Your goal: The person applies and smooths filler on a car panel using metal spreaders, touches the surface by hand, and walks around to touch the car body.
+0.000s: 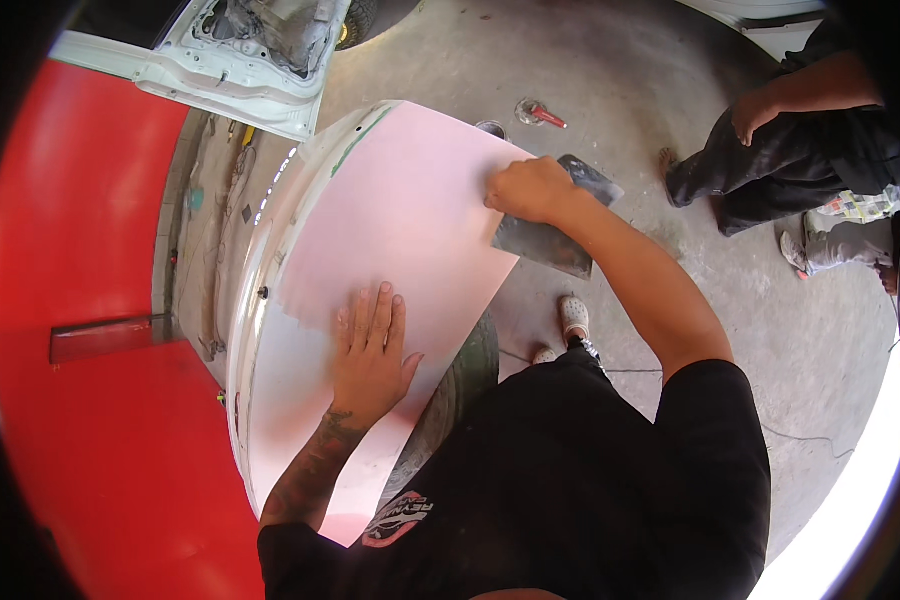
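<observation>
A pink-and-white car panel (410, 180) with a curved white edge lies in front of me, supported over a dark tyre (470, 360). My left hand (370, 350) rests flat on its lower middle, fingers spread. Near the panel's upper right corner, my right hand (530, 190) is curled on a dark, flat rectangular piece (545, 250), which juts out past the panel's edge. What lies under the curled fingers is partly hidden.
A red car body (90, 210) is on my left, a white door (230, 80) above it. Two people, one in dark trousers (770, 170), stand at the right. A red-handled tool (548, 117) and cables (800, 436) lie on the concrete floor (650, 280).
</observation>
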Demonstrator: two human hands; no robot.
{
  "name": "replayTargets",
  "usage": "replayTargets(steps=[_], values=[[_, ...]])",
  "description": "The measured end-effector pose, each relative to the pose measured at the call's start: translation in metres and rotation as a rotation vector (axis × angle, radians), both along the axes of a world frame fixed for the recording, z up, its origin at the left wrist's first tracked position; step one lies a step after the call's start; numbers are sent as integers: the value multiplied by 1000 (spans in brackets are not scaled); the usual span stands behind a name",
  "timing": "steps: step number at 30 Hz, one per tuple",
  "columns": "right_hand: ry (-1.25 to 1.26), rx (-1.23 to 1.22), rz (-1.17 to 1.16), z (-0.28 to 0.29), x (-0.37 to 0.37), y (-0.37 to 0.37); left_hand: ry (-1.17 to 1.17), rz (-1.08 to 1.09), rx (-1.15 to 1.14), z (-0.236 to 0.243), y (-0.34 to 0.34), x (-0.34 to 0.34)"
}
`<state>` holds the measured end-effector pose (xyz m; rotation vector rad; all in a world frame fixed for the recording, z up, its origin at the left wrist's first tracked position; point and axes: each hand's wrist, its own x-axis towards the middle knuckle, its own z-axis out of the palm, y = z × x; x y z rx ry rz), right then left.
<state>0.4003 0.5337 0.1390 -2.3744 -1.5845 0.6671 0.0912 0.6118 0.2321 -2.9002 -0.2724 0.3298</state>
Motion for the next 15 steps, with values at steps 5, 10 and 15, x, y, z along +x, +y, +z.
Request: replayTargets(steps=[5, 10, 15], values=[[432, 137, -329, -59, -27, -69, 29, -102, 85, 10, 39, 27], [644, 39, -563, -159, -69, -154, 66, -268, 143, 3, 67, 86], [477, -145, -539, -268, -140, -274, 13, -382, 155, -13, 69, 161]])
